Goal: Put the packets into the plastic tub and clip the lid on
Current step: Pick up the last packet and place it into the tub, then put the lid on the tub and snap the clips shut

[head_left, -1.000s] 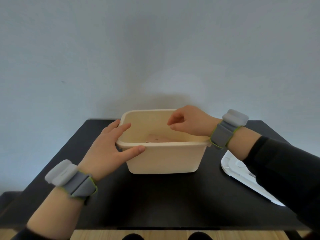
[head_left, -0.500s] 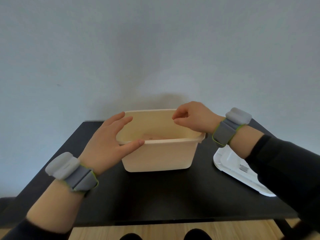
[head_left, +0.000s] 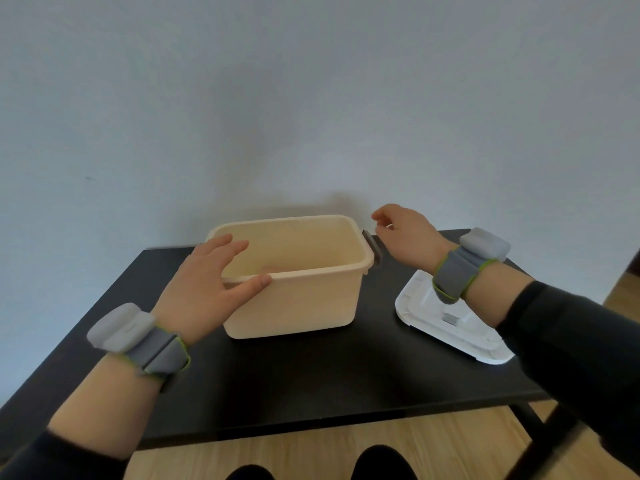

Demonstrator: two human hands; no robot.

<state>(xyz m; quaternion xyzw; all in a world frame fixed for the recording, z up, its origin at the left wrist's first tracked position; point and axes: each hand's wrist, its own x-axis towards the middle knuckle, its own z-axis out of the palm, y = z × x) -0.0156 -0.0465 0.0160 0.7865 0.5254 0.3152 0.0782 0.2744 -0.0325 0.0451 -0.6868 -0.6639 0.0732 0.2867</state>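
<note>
Black table [head_left: 311, 382]: we see it carrying the tub and the lid, with a pale wall behind and wood floor below.
Tub [head_left: 304, 303]: cream plastic, upright and open-topped near the middle of the table; a dark clip [head_left: 372, 249] sticks out at its right end.
Lid [head_left: 446, 327]: white, lying flat on the table to the right of the tub, apart from it and partly under our right forearm.
Left hand [head_left: 204, 289]: we have it spread open at the tub's near-left corner, thumb lying along the front rim, fingers reaching over the left rim; it clamps nothing.
Right hand [head_left: 407, 235]: we hold it just beside the tub's right end, near the clip, fingers loosely curled and empty; we cannot tell whether they touch the clip.
Wrist bands [head_left: 156, 351]: grey with green edging and a pale box on top, one on each of our wrists.
Packets: we cannot make any out clearly inside the tub; only a faint pinkish patch shows low behind the front rim.
</note>
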